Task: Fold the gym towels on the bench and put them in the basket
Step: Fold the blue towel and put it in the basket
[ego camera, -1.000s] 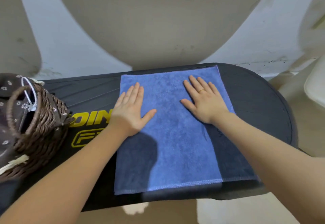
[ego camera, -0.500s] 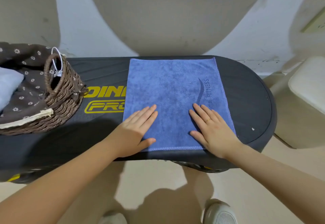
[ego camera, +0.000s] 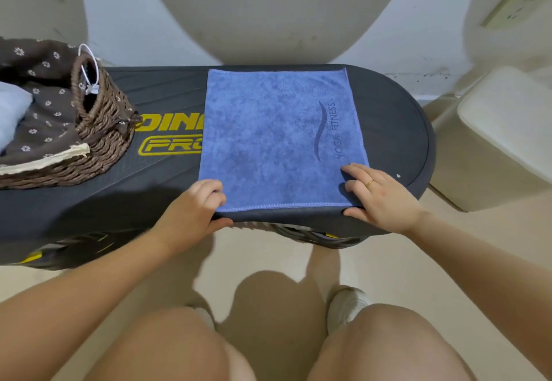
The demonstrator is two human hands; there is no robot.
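The towel [ego camera: 280,138] lies flat on the table [ego camera: 397,129], already doubled into a near square, its far edge at the table's back rim and its near edge along the front rim. The left hand [ego camera: 194,210] pinches the towel's near left corner, fingers curled on top and thumb under the rim; the right hand [ego camera: 379,192] grasps the near right corner the same way. The basket [ego camera: 98,129] stands on the table well to the towel's left, and a pale folded cloth [ego camera: 12,111] rests in its lining, so it seems one towel may already be stowed. Judging by this, the blue towel is partway folded: at least one more fold, likely near edge over to far, then the carry leftward into the basket. No other towels show.
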